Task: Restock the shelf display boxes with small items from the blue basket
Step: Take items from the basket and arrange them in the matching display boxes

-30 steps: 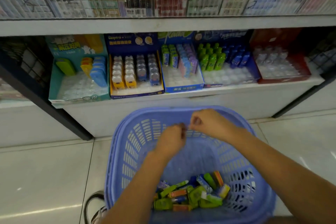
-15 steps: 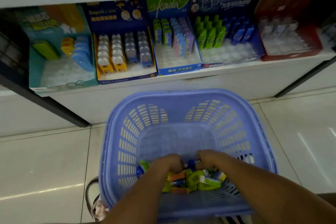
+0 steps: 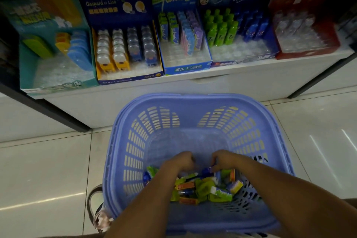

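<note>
The blue basket (image 3: 193,102) stands on the floor below the shelf. A pile of small items (image 3: 204,187) in green, orange, yellow and blue wrappers lies at its near end. Both my hands are down in that pile, knuckles up and fingers curled. My left hand (image 3: 179,162) covers whatever is under its fingers. My right hand (image 3: 226,160) has its fingertips round a small blue item (image 3: 207,170). On the shelf stand the display boxes: a teal one (image 3: 58,83), a dark blue one (image 3: 131,79), a kada box (image 3: 186,68), a blue box (image 3: 241,60) and a red box (image 3: 309,53).
The white shelf front (image 3: 212,87) rises just behind the basket. A dark slanted post (image 3: 58,116) stands at the left and another one (image 3: 318,77) at the right. Glossy floor tiles (image 3: 48,170) surround the basket. A bag handle (image 3: 92,199) shows at its near left corner.
My hands dropped from above the basket rim into the pile of items and stay there. The view tilted down and moved closer to the lower shelf.
</note>
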Action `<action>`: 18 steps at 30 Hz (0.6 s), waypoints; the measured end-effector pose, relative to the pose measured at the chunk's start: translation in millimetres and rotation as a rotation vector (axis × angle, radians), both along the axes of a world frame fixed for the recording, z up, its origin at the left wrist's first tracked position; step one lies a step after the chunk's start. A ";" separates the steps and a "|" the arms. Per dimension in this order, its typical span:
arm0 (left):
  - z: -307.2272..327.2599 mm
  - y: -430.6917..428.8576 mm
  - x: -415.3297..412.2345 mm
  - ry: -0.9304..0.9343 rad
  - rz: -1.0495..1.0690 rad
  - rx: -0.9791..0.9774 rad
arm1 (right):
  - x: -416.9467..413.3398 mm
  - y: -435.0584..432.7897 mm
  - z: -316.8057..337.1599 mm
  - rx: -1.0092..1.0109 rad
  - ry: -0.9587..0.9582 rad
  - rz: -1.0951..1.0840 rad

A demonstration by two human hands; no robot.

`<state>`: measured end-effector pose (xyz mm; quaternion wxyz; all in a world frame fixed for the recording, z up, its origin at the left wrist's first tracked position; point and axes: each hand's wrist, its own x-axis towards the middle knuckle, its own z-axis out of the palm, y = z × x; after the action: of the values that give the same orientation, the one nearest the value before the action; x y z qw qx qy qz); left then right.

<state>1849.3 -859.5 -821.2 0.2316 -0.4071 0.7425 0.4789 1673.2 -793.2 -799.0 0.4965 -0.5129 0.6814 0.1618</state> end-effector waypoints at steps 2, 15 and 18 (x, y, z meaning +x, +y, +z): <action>9.0 -1.5 -9.9 0.136 0.089 0.024 | -2.2 -6.0 5.0 -0.040 0.003 -0.040; -3.3 22.5 -22.8 0.052 0.039 0.070 | 9.7 -8.1 19.4 0.136 -0.307 -0.721; -3.9 23.1 -27.7 -0.003 0.061 0.016 | 15.1 -12.8 19.4 0.100 -0.306 -0.825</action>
<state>1821.5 -836.3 -825.0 0.2213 -0.4285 0.7256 0.4909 1688.3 -805.9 -779.6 0.6389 -0.1913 0.7391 -0.0951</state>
